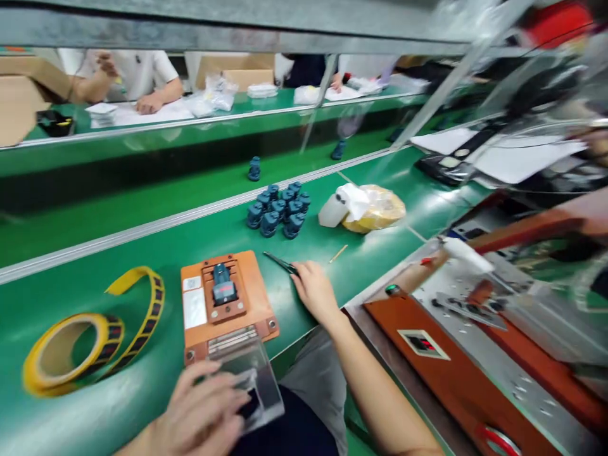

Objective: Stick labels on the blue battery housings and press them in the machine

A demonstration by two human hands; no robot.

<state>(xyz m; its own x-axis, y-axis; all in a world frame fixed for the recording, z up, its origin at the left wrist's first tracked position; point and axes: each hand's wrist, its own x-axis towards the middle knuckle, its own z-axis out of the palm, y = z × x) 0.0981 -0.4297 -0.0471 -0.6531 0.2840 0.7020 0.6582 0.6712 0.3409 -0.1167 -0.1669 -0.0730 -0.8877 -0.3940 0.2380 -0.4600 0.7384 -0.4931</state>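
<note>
My right hand rests on the green bench, its fingers closed around dark tweezers that point left and away. My left hand is slightly blurred, with fingers stretched apart against the left side of a clear plastic cover. This cover is swung down toward me from the front edge of an orange fixture board. In the board's recessed nest lies a small blue tool-shaped part with a red mark. To the left stands a yellow-edged roll of labels, its loose strip curling up beside the board.
Several dark-blue parts stand grouped behind the board. A plastic-wrapped yellow bundle and a thin stick lie right of them. A machine with an orange panel crowds my right side. Co-workers' hands are across the line.
</note>
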